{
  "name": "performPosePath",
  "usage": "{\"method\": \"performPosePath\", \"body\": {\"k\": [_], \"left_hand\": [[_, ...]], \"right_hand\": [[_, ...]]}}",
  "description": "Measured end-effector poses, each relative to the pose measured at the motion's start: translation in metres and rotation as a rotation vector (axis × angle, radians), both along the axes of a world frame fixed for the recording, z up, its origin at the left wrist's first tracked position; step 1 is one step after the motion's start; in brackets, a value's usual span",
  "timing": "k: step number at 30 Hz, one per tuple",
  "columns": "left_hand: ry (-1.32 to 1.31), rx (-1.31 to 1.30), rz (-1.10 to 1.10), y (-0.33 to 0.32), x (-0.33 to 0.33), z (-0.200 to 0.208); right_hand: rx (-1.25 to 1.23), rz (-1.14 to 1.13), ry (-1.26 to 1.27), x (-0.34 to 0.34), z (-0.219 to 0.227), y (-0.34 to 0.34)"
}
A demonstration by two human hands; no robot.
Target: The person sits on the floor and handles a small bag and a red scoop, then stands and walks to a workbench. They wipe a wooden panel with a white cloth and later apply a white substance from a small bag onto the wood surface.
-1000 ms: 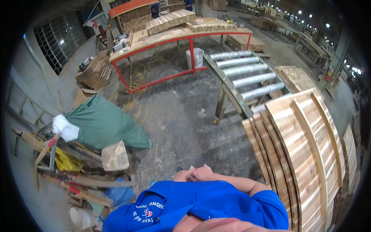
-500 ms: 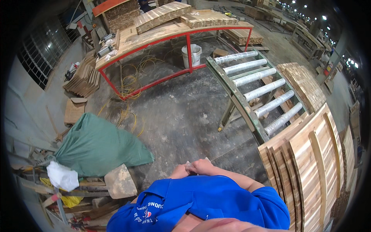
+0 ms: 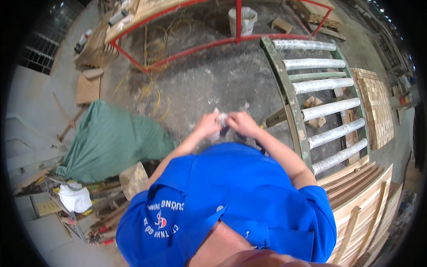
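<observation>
Both of my hands meet in front of my blue shirt (image 3: 249, 187), over the dark floor. My left hand (image 3: 207, 124) pinches one side of a small crumpled whitish piece (image 3: 222, 118), which looks like thin film or cloth; its exact kind cannot be made out. From the other side my right hand (image 3: 242, 123) is closed on the same piece, fingers curled in. A bit of it sticks up between the hands, and part hangs below them.
A roller conveyor (image 3: 331, 107) with film-wrapped rollers stands at right, above leaning wooden panels (image 3: 362, 213). At left lies a green sack (image 3: 115, 140) near scrap wood and a white bag (image 3: 74, 197). Ahead are a red-framed table (image 3: 191, 47), a white bucket (image 3: 243, 22) and yellow hoses (image 3: 155, 51).
My hands have come up and away from my body, with the whitish piece now more visible between them. The view has tilted downward, so the table sits higher in the picture.
</observation>
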State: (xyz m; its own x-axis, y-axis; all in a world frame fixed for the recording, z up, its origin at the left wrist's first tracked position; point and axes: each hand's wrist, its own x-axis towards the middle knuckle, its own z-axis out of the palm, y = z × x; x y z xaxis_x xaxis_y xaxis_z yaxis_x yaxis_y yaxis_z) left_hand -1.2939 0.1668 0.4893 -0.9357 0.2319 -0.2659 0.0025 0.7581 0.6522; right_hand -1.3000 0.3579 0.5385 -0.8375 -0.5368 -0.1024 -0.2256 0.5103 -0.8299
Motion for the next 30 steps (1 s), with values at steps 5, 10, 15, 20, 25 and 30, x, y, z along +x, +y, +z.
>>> {"method": "performPosePath", "body": {"k": [5,10,15,20,25,30], "left_hand": [[0.1,0.244,0.08,0.021,-0.078,0.015],[0.188,0.568,0.236,0.003,-0.154,0.005],[0.071,0.426,0.149,-0.008,-0.248,0.003],[-0.173,0.31,-0.257,-0.031,-0.346,0.009],[-0.111,0.465,-0.145,-0.059,-0.427,0.012],[0.423,0.112,-0.293,-0.064,-0.494,0.023]], "right_hand": [[-0.23,-0.186,-0.037,-0.069,-0.004,0.007],[-0.041,-0.226,0.223,-0.156,-0.026,0.003],[-0.029,-0.295,-0.111,-0.243,-0.048,-0.015],[-0.104,-0.412,-0.146,-0.329,-0.053,-0.05],[-0.19,-0.516,-0.083,-0.396,-0.052,-0.088],[-0.79,-0.632,-0.317,-0.465,-0.067,-0.114]]}}
